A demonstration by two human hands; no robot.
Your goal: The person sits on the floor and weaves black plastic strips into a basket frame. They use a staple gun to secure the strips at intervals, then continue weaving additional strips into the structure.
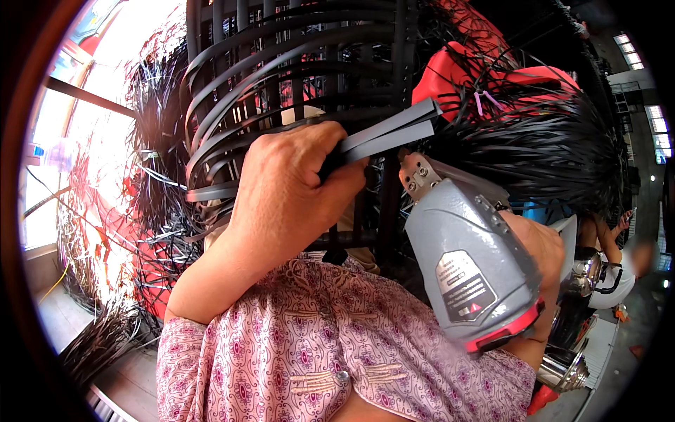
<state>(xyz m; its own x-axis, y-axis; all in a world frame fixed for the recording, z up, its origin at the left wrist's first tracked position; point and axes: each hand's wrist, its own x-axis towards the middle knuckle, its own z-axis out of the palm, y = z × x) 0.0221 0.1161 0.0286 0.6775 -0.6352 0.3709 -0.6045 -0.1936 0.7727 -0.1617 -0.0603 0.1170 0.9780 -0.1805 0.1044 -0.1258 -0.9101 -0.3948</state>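
Note:
My left hand (285, 179) is closed around the folded ends of several flat black plastic strips (394, 130), which stick out to the right of my fingers. Their other lengths loop in long curves across the dark frame of a partly woven piece of furniture (404, 56). In my right hand (538, 243) is a grey staple gun (460, 239) with a metal nose and a red-edged base. Its nose points up and left, just below the strip ends and apart from them. The tool's body covers most of my right fingers.
A thick bundle of loose black strips (541, 155) lies over red material (450, 74) at the right. More strips (151, 126) hang at the left by a bright window. A shiny kettle (585, 273) and another person's arm (608, 243) are at the far right.

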